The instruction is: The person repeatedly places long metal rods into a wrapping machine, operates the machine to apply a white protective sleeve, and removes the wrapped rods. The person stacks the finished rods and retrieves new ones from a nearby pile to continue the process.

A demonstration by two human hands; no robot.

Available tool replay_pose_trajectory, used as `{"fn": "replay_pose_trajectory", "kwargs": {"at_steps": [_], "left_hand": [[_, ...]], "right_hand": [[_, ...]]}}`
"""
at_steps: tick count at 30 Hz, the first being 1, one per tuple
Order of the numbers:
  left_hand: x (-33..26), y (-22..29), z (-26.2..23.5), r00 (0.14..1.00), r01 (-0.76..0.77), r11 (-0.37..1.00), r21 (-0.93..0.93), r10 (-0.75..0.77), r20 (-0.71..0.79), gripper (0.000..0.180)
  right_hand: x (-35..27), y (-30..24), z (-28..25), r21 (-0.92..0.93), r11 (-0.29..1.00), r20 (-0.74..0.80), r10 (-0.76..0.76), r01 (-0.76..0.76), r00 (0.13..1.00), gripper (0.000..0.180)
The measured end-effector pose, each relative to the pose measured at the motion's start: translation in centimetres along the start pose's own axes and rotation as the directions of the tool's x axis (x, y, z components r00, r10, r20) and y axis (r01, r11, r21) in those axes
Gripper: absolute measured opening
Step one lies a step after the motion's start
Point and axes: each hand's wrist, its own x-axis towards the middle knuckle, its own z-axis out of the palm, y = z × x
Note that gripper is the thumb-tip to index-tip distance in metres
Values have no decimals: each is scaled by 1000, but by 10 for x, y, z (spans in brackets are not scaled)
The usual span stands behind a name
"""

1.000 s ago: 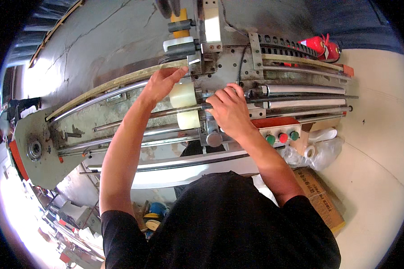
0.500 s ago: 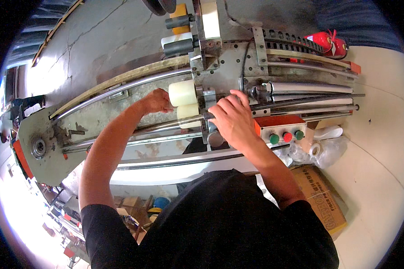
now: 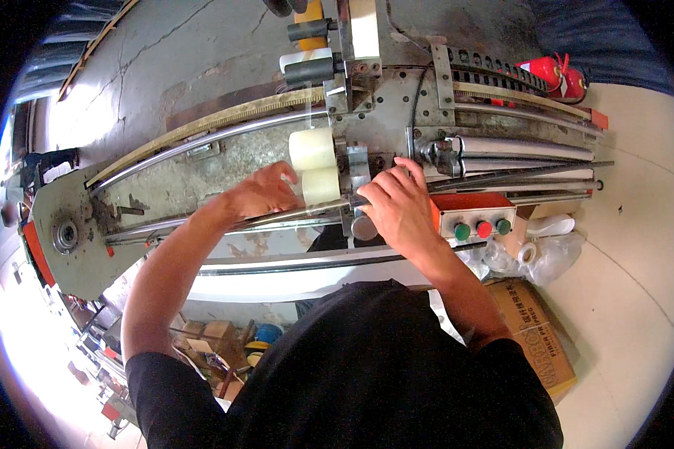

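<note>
My left hand (image 3: 266,190) is beside the left end of the lower cream roller (image 3: 320,186), fingers curved and apart, with nothing I can make out between them. Just above sits the upper cream roller (image 3: 312,150). My right hand (image 3: 398,202) lies over a long dark rod (image 3: 517,173) at the machine's middle, its fingers bent round it and partly hidden. To the left of that hand, a shiny metal rod (image 3: 277,218) runs under my left hand. A metal bracket (image 3: 358,168) stands between the rollers and my right hand.
A control box (image 3: 472,218) with green and red buttons sits right of my right hand. Rolls on arms, one a white roll (image 3: 305,60), hang beyond the rollers. A cardboard box (image 3: 532,337) and red fire extinguishers (image 3: 550,72) stand at the right.
My left hand has come closer to the lower roller, and its fingers have spread from a closed pinch. My right hand stays at the dark rod. The whole view has shifted slightly.
</note>
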Motion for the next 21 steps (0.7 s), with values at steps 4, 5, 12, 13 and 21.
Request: {"fn": "replay_pose_trajectory", "kwargs": {"at_steps": [4, 5, 12, 13, 21], "left_hand": [[-33, 25, -1, 944, -303, 930, -210, 261, -202, 32], [-37, 33, 0, 944, -292, 924, -246, 238, -229, 33], [-43, 63, 41, 912, -245, 816, -523, 10, -411, 39], [-41, 61, 51, 911, -288, 781, -554, 46, -409, 40], [-28, 36, 83, 767, -355, 926, -128, 210, -606, 41]], "right_hand": [[1, 2, 1, 7, 1000, -1, -4, 4, 1000, 30], [1, 2, 1, 5, 1000, 7, -1, 1, 1000, 30], [14, 6, 3, 8, 1000, -24, 24, -24, 999, 28], [18, 7, 4, 8, 1000, -40, 24, -24, 999, 27], [35, 13, 5, 38, 998, -103, 45, -42, 994, 25]]}}
